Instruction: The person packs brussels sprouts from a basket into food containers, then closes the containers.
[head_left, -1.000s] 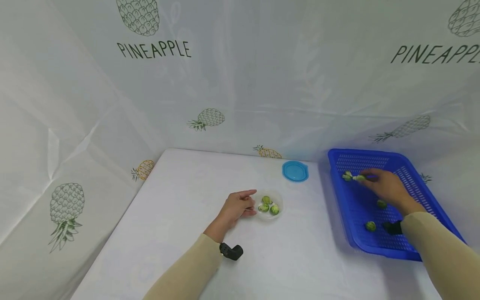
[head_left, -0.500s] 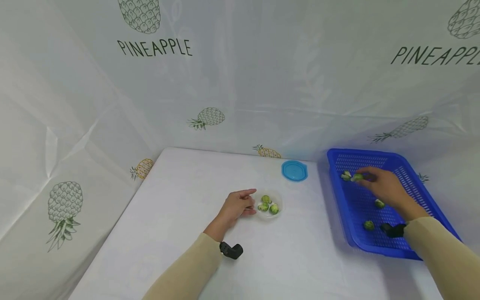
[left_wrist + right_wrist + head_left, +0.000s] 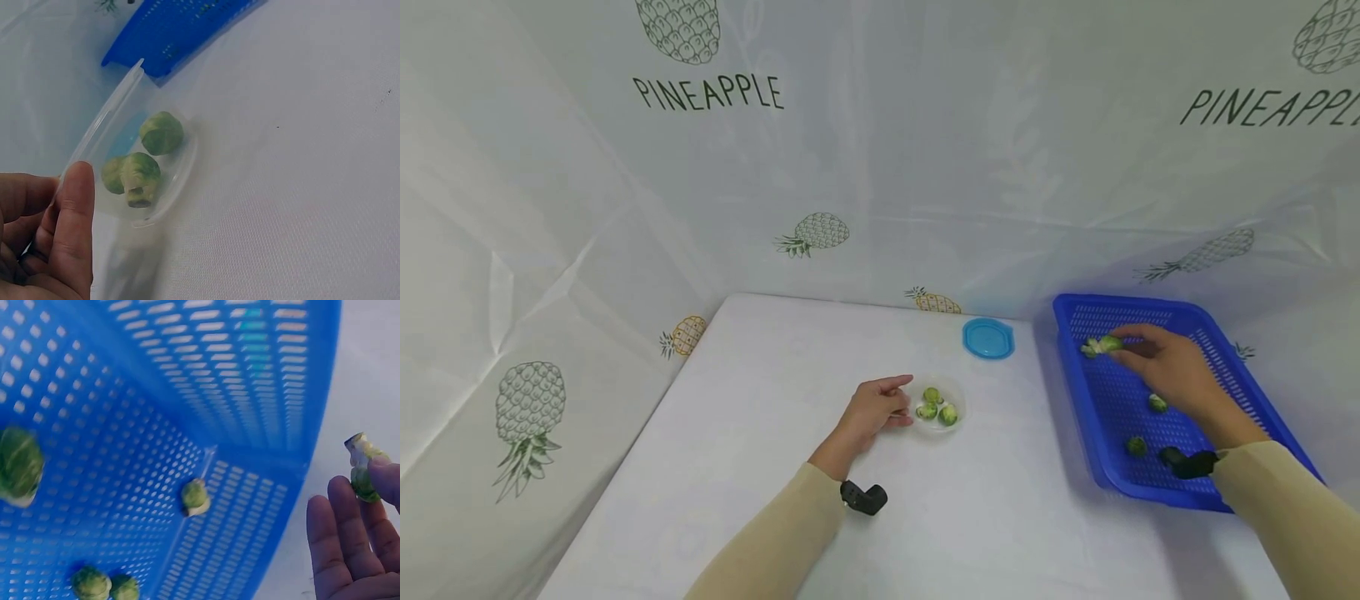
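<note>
- Nearest, really, are two beige sleeves (image 3: pixel 775 533), entering from the lower edge, with a black device (image 3: pixel 865 497) at each wrist.
- The left hand (image 3: pixel 867 417) rests low beside the clear bowl (image 3: pixel 957 393), its thumb and fingers on either side of the bowl's rim, holding it there.
- Inside that bowl, on the white table (image 3: pixel 760 367), sit three green sprouts (image 3: pixel 948 414), close together; the left wrist view shows a pale cut stem on one.
- Well apart from the left, the right hand (image 3: pixel 1172 367) is above the blue basket (image 3: pixel 1078 417), thumb and fingertips pinching one held sprout (image 3: pixel 360 459), its stem end sticking out from the grip.
- In the basket, loose sprouts (image 3: pixel 1137 447) lie on the perforated floor, spaced out in the head view; the right wrist view shows two side by side.
- Another sprout (image 3: pixel 1088 349) shows right next to the held one in the head view; whether they touch I cannot tell.
- Farther back, between bowl and basket, a light-blue lid (image 3: pixel 988 339) lies flat.
- Behind everything hangs a pale sheet (image 3: pixel 925 125) printed with pineapples and the word PINEAPPLE.
</note>
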{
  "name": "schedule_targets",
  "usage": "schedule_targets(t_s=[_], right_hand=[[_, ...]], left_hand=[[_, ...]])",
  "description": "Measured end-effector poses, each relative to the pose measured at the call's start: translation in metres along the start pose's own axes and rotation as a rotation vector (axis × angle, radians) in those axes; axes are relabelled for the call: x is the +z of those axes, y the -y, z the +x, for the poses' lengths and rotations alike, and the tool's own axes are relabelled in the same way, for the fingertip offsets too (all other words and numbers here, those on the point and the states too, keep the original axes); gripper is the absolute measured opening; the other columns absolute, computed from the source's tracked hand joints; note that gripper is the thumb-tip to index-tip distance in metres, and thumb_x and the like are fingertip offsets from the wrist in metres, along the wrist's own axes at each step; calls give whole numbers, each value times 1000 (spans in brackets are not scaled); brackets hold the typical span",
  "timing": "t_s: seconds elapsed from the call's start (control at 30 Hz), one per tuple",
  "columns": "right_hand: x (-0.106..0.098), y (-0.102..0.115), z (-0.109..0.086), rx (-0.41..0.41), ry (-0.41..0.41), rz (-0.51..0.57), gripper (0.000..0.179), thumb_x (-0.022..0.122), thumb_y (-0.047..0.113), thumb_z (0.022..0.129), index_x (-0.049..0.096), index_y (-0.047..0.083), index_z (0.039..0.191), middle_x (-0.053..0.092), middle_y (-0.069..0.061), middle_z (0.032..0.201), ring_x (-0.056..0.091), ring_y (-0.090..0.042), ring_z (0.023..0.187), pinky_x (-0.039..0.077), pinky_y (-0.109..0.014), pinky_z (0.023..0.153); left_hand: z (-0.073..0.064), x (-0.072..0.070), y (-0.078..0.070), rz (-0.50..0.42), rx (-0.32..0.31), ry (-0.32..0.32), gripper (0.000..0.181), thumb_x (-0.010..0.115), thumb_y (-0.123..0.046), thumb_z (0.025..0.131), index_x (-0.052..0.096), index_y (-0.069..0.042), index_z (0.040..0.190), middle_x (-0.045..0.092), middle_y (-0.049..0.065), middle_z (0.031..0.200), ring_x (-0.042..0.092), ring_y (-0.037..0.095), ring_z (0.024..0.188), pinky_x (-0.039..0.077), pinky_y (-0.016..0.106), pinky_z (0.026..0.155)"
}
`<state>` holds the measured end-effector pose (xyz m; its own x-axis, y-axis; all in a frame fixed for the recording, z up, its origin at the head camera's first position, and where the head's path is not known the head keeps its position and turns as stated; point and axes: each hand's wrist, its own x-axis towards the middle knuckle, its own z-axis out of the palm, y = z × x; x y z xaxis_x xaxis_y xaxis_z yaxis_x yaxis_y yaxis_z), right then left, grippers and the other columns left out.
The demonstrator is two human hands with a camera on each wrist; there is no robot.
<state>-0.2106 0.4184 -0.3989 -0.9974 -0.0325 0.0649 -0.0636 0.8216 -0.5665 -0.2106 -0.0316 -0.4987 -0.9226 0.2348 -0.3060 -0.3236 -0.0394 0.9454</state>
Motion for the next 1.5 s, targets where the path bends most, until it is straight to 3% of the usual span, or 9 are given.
schedule_targets(t_s=[0.1, 0.2, 0.33, 0.37, 0.5, 0.57, 0.9, 1.17, 1.5], right_hand=[[0, 7, -3, -12, -21, 14, 46, 67, 43, 104, 65, 14, 140, 68, -25, 134, 67, 0, 97, 59, -43, 76], [-1, 15, -5, -6, -18, 41, 48, 67, 46, 103, 64, 16, 141, 66, -22, 138, 58, 13, 95, 59, -39, 79], [0, 25, -9, -25, -39, 102, 45, 68, 42, 104, 66, 14, 140, 66, -10, 136, 60, 13, 99, 56, -20, 76], [0, 26, -9, -32, -52, 112, 44, 68, 41, 104, 67, 15, 138, 67, -4, 133, 57, 18, 95, 53, -15, 74], [3, 34, -12, -45, -81, 144, 41, 70, 39, 103, 69, 13, 134, 67, 17, 118, 61, 16, 93, 50, -10, 72], [6, 39, -13, -37, -86, 146, 41, 71, 40, 102, 69, 14, 134, 68, 21, 113, 62, 15, 91, 50, -10, 73], [25, 68, -21, -82, -121, 219, 35, 72, 28, 103, 70, 11, 134, 68, 17, 113, 61, 18, 95, 54, -6, 75], [41, 87, -27, -132, -136, 228, 32, 71, 23, 104, 68, 10, 133, 73, -15, 117, 60, 16, 92, 55, -9, 72], [74, 99, -24, -165, -204, 285, 28, 73, 12, 101, 73, 7, 129, 76, -20, 116, 61, 17, 91, 56, -9, 71]], left_hand=[[0, 0, 0, -3, 1, 3, 45, 64, -1, 102, 64, -9, 146, 60, 5, 101, 68, 15, 78, 67, 28, 77], [-1, 0, 0, -6, 1, 6, 46, 64, -1, 102, 63, -9, 147, 60, 5, 101, 68, 15, 78, 67, 28, 77], [-1, 0, 0, -9, 1, 10, 46, 63, 0, 102, 63, -8, 147, 59, 5, 101, 68, 15, 77, 67, 28, 76], [-1, -1, 0, -8, 3, 11, 46, 63, 0, 101, 63, -8, 147, 59, 5, 100, 68, 14, 76, 67, 28, 76], [0, 0, 0, -8, 2, 10, 46, 63, 1, 102, 63, -8, 147, 59, 5, 100, 68, 15, 77, 67, 28, 77], [0, 0, 0, -6, 0, 9, 46, 63, 0, 102, 63, -9, 147, 60, 5, 100, 68, 16, 79, 67, 28, 77], [-3, 1, -2, 10, 8, 7, 46, 63, 0, 102, 63, -9, 147, 59, 5, 100, 66, 15, 80, 67, 28, 79], [-3, 1, 0, 8, 13, 2, 46, 63, 0, 101, 63, -8, 147, 61, 4, 99, 68, 14, 78, 67, 27, 76], [-2, 1, 1, 4, 1, -3, 46, 63, 0, 102, 64, -11, 146, 61, 5, 101, 68, 17, 83, 67, 27, 77]])
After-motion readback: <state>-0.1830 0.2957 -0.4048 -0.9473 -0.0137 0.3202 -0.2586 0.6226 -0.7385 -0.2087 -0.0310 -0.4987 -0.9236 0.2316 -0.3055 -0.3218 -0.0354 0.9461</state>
